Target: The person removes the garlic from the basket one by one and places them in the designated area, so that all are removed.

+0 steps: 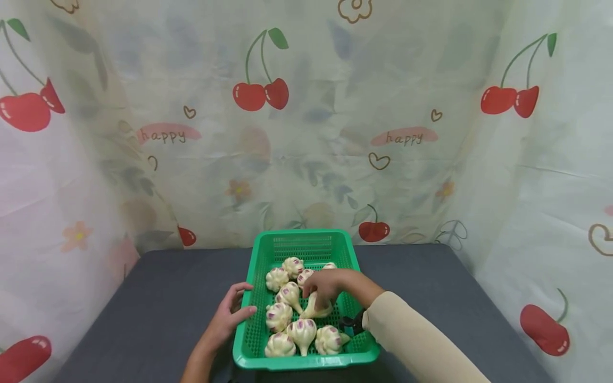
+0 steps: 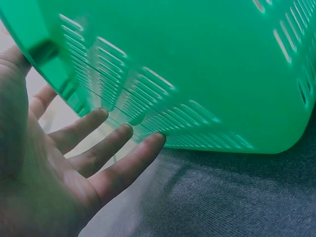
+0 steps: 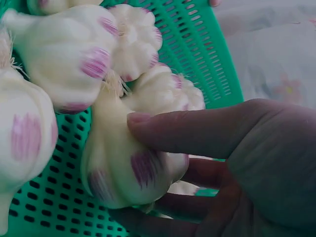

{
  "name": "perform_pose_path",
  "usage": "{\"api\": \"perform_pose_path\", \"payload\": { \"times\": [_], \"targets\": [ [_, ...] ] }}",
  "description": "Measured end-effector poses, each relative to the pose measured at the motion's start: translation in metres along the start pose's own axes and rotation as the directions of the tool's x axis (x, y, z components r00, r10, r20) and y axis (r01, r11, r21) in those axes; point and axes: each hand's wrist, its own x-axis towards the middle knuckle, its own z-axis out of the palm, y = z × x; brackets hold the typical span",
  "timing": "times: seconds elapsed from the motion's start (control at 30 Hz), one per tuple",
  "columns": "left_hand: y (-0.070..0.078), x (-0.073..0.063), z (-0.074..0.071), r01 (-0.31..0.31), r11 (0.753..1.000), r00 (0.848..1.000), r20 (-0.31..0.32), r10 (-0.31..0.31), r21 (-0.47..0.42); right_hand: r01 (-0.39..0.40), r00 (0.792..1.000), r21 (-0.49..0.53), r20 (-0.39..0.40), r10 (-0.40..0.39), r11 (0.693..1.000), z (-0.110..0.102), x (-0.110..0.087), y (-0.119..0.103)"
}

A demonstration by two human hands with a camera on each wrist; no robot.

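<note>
A green plastic basket holds several garlic bulbs, cream-white with purple patches. My right hand reaches into it and grips one garlic bulb, thumb on its upper side and fingers around the far side, as the right wrist view shows. Its stem end points toward the lower left in the head view. My left hand is at the basket's left side, with thumb and fingertips at the rim. In the left wrist view, its spread fingers lie along the slotted outer wall.
Other garlic bulbs lie around the gripped one, closest together at the basket's near end. The basket stands on a dark grey tabletop. A curtain printed with cherries surrounds the table at the back and sides.
</note>
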Motion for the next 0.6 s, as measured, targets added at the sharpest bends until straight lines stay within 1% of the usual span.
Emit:
{"api": "perform_pose_path", "payload": {
  "times": [0.17, 0.37, 0.5, 0.6],
  "targets": [
    [0.000, 0.000, 0.000, -0.011, 1.000, 1.000, -0.005, 0.011, 0.003, 0.064, 0.993, -0.027, -0.094, -0.066, 0.998, -0.006, -0.010, 0.001],
    [0.000, 0.000, 0.001, -0.014, 1.000, 1.000, -0.005, 0.014, 0.000, 0.118, 0.977, 0.013, -0.179, -0.114, 0.993, -0.015, -0.024, 0.002],
    [-0.001, 0.000, 0.001, -0.020, 1.000, 1.000, -0.005, 0.020, 0.000, 0.179, 0.959, 0.033, -0.230, -0.167, 0.983, -0.021, -0.035, 0.006],
    [-0.001, 0.000, 0.002, -0.026, 1.000, 1.000, -0.004, 0.026, -0.002, 0.220, 0.940, 0.047, -0.275, -0.199, 0.974, -0.024, -0.044, 0.011]
  ]
}}
